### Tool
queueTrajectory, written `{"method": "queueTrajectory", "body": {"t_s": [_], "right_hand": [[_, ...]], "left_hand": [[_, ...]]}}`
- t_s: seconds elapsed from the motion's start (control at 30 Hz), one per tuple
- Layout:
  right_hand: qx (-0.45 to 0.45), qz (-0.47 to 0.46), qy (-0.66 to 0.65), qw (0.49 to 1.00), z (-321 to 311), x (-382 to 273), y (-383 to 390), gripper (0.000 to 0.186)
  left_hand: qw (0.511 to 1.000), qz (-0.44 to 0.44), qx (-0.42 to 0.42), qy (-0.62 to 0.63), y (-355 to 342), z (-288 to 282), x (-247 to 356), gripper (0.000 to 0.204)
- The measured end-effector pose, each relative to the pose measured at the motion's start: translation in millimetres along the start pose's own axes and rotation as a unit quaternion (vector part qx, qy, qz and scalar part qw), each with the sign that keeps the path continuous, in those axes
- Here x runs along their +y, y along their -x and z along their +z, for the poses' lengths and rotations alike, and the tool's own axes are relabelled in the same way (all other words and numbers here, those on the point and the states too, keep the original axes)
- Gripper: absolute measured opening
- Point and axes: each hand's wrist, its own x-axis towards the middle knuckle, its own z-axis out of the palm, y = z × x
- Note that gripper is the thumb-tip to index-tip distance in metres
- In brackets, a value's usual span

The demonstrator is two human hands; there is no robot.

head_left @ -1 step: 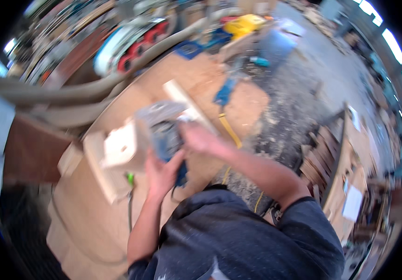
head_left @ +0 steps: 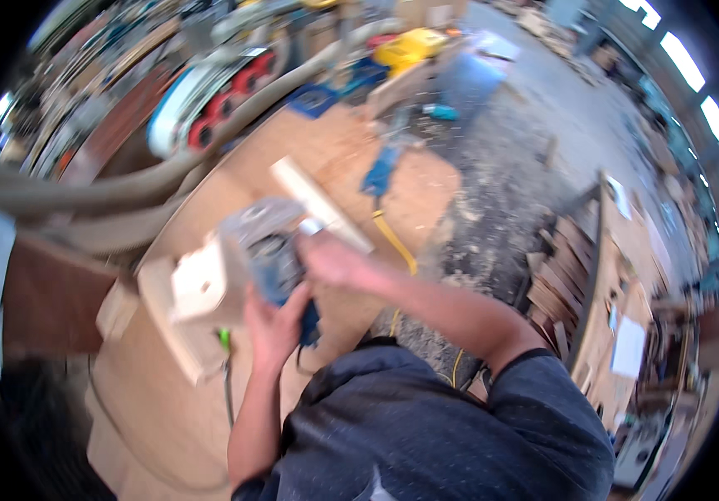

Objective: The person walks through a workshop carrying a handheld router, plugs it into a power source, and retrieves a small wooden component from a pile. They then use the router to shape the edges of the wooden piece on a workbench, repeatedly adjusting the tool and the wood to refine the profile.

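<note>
A blue handheld power tool (head_left: 274, 271) with a greyish plate or guard at its far end is at the middle of the wooden worktable (head_left: 146, 409). My left hand (head_left: 274, 327) is closed around its near side, thumb spread along the body. Against the tool's right side is my right hand (head_left: 330, 260), fingers curled. A small shiny piece shows at those fingertips, too blurred to name. Immediately left of the tool sits a pale wooden block (head_left: 199, 280) with a small hole. A pale wood strip (head_left: 322, 204) lies just beyond my right hand.
Another blue tool (head_left: 381, 171) with a yellow cord (head_left: 397, 244) lies toward the table's right edge. Thick grey hoses (head_left: 92, 179) run along the left. A yellow object (head_left: 410, 50) is at the far end. Stacked boards (head_left: 560, 275) stand right of the dusty floor (head_left: 501, 200).
The whole view has shifted slightly, so everything appears farther left and a little lower. Both hands keep about the same hold and place at the power tool.
</note>
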Motion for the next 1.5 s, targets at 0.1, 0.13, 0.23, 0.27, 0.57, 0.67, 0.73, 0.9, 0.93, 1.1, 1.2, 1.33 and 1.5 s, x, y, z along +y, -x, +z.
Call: {"method": "queueTrajectory", "body": {"t_s": [0.1, 0.13, 0.23, 0.27, 0.57, 0.67, 0.73, 0.9, 0.93, 1.1, 1.2, 1.33, 1.5], "right_hand": [[0.091, 0.021, -0.079, 0.992, -2.1, -18.2, 5.3, 0.036], [0.13, 0.051, -0.147, 0.979, -5.3, -22.7, 9.1, 0.044], [0.184, 0.027, -0.158, 0.97, -8.9, -18.0, 14.3, 0.045], [0.215, 0.012, -0.148, 0.965, -5.6, -18.3, 12.8, 0.044], [0.353, -0.218, -0.01, 0.91, -5.7, -16.6, 2.2, 0.032], [0.199, 0.027, -0.137, 0.97, -13.5, -18.6, 25.5, 0.045], [0.135, 0.123, -0.219, 0.959, -13.1, -10.5, 19.5, 0.056], [0.098, 0.158, -0.216, 0.959, -14.2, -20.2, 18.1, 0.06], [0.113, 0.132, -0.208, 0.963, -16.3, -27.0, 20.8, 0.059], [0.244, -0.027, -0.156, 0.957, -10.3, -30.2, 21.1, 0.045], [0.307, -0.177, -0.09, 0.931, -7.7, -18.9, 14.4, 0.038], [0.316, -0.287, -0.018, 0.904, -16.8, -14.5, 10.6, 0.038], [0.16, 0.066, -0.263, 0.949, -6.3, -20.1, 21.9, 0.051]], "left_hand": [[0.998, 0.032, 0.041, -0.044, 4.1, -2.6, -3.6, 0.041], [0.999, 0.024, 0.025, -0.024, 2.7, 2.3, -1.4, 0.039], [0.999, -0.018, -0.009, 0.041, -0.9, 10.8, -1.4, 0.037], [0.997, -0.036, -0.017, 0.073, -1.9, 9.4, -5.5, 0.036], [0.985, -0.137, -0.037, 0.102, 3.9, -2.9, -15.4, 0.038], [0.997, -0.051, -0.067, -0.002, -2.1, -1.8, -4.8, 0.034], [0.998, -0.039, -0.053, 0.018, -2.0, -2.3, -8.2, 0.047], [0.999, -0.029, -0.028, -0.009, 0.7, -4.5, 1.2, 0.05], [0.999, -0.027, -0.024, 0.002, 1.6, -3.7, 1.7, 0.05], [0.994, -0.048, -0.057, 0.08, 0.5, -1.3, -5.0, 0.045], [0.99, -0.057, -0.069, 0.11, 2.6, -0.6, -0.3, 0.041], [0.982, -0.082, -0.072, 0.156, 7.3, -0.6, 1.6, 0.041], [0.997, -0.05, -0.049, 0.032, -0.4, -9.3, 8.6, 0.046]]}}
